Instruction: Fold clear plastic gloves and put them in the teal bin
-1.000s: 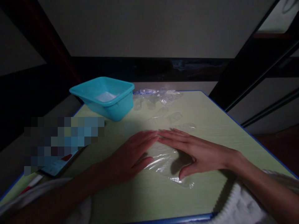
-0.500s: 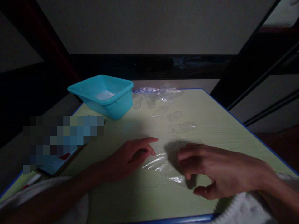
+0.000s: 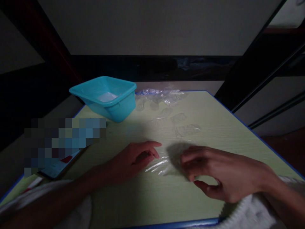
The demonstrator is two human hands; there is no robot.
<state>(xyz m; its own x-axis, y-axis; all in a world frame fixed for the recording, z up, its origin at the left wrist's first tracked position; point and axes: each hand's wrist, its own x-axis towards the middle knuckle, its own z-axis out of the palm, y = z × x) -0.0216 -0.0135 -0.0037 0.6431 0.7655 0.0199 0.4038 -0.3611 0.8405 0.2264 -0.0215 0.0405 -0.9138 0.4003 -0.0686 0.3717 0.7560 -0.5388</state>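
A clear disposable plastic glove (image 3: pixel 187 129) lies flat on the table, its finger outlines pointing away from me and its cuff towards me. My left hand (image 3: pixel 137 159) is at the cuff's left side, thumb and a bent finger pinched together at the film, index finger stretched out. On the right side, my right hand (image 3: pixel 214 171) has its fingers curled and the thumb tip against the index finger at the cuff edge. The film between its fingertips is mostly hidden. Shiny wrinkles run across the cuff between both hands.
A turquoise plastic basin (image 3: pixel 121 106) stands at the back left of the table (image 3: pixel 228 133). Crumpled clear plastic (image 3: pixel 170 97) lies along the far edge. A phone-like device (image 3: pixel 53 168), partly blurred out, rests at the left. Behind the table rises a panel wall (image 3: pixel 152 28).
My right thumb has closed against the index finger. The near edge of the glove's cuff by that hand no longer shows its shiny fold. My left hand has barely moved.
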